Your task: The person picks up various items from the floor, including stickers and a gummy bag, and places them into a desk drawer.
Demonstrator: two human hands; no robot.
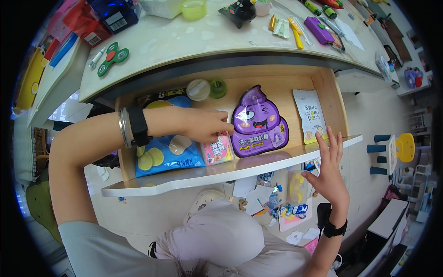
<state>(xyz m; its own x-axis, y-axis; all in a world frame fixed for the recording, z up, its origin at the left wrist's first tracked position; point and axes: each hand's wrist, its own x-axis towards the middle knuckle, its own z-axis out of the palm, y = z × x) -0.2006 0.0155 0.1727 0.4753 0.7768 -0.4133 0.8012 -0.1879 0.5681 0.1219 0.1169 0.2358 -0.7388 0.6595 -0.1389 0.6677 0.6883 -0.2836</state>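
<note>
An open wooden drawer [301,76] lies before me. My left hand [204,124] reaches into it, fingers bent over the top of a pink candy box [217,152]; whether they grip it is hidden. Under my left forearm lies a blue bag of potato chips [169,155]. Just right of my left fingertips is a purple gummy bag [259,124]. Two small round containers, one clear [198,90] and one green [218,88], stand at the back. My right hand [328,169], fingers spread and holding nothing, is at the drawer's white front edge, near a white aroma patch pouch [309,116].
The desktop [155,41] above carries a green fidget spinner [112,59], a black toy figure [238,13] and a purple case [319,31]. Papers and a clear plastic box [297,187] lie below the drawer. A small yellow chair [405,147] stands at right.
</note>
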